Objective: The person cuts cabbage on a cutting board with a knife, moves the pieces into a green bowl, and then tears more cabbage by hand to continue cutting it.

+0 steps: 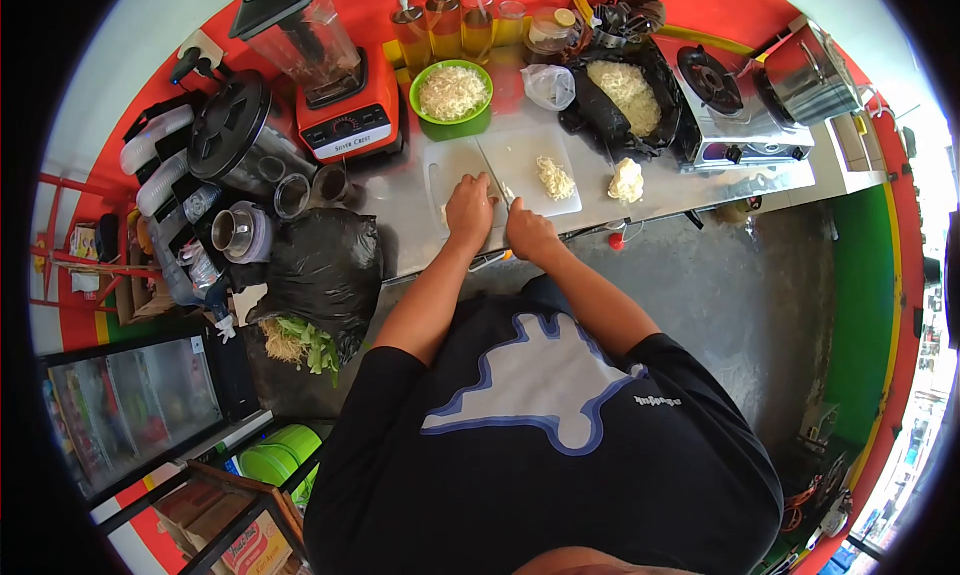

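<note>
My right hand [530, 231] is wrapped round the handle of a knife [496, 172], whose blade points up and left over a white cutting board [545, 153]. Beside it, my left hand [470, 211] rests on the board with its fingers curled down; what lies under them is hidden. A few pale pieces lie close to the blade. On the right part of the board sits a small heap of pale shreds [555, 179]. Off the board to the right, a pale lump [626, 181] lies on the metal table [665, 190]. Behind the board stands a green bowl [468, 130] full of pale shreds.
A red blender [350, 120] and a black bag [325, 265] are at the left. A black bag of pale shreds [625, 90] lies near the stove [745, 140] at the right. Bottles [443, 30] line the back. The table's front edge runs below my wrists.
</note>
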### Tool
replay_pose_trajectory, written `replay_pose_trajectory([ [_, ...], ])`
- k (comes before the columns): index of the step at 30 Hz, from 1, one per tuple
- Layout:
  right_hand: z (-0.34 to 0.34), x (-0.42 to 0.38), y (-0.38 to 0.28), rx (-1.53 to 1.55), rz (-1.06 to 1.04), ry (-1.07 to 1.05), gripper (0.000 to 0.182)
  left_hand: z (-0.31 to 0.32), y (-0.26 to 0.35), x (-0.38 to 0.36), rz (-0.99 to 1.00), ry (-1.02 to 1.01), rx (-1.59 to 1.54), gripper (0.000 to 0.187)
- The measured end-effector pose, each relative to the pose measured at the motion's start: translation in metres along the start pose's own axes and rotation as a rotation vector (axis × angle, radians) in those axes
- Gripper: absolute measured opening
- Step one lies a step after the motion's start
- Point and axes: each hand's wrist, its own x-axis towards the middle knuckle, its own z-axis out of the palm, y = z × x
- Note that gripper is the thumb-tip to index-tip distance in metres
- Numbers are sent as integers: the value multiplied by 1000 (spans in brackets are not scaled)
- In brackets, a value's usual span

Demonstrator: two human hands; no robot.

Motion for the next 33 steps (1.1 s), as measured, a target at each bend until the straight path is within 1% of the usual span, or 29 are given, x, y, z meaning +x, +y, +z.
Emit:
replay_pose_trajectory([
  [2, -4, -1, -1, -4, 4, -2, 28, 7, -8, 0, 108, -19, -54, 14],
  [5, -1, -9, -2, 25, 19, -5, 28, 5, -6, -5, 105, -8, -78, 8],
  [7, 3, -13, -3, 61, 34, -9, 27, 5, -5, -6, 116, -3, -86, 8],
  [9, 8, -15, -5, 23, 14, 14, 26, 5, -7, -6, 116, 3, -95, 8],
  [11, 8, -9, -4, 26, -5, 20, 26, 7, -11, -7, 177, 13, -106, 6],
  [12, 5, -7, -4, 29, -26, 36, 26, 8, -13, -8, 167, 7, -107, 6],
  [13, 1, -5, -5, 23, -22, 45, 27, 8, -16, -6, 197, -11, -91, 6],
  [15, -4, -12, -5, 24, -18, 11, 27, 9, -19, -7, 228, -33, -73, 7],
  [17, -3, -14, -6, 18, -20, -13, 27, 11, -21, -4, 238, -56, -76, 14],
  [21, 9, -11, -7, 38, 6, 21, 25, 4, -23, -2, 241, -87, -117, 20],
  [23, 9, -6, -7, 52, 7, 16, 25, 5, -30, 1, 292, -108, -129, 24],
  [27, -2, -4, -7, 53, -1, 26, 24, 1, -33, 6, 286, -91, -147, 22],
  [29, -1, -10, -8, 54, 5, 20, 24, 2, -36, 9, 258, -166, -138, 19],
  [33, 8, -11, -9, 52, 13, 30, 24, 2, -35, 11, 240, -161, -139, 17],
])
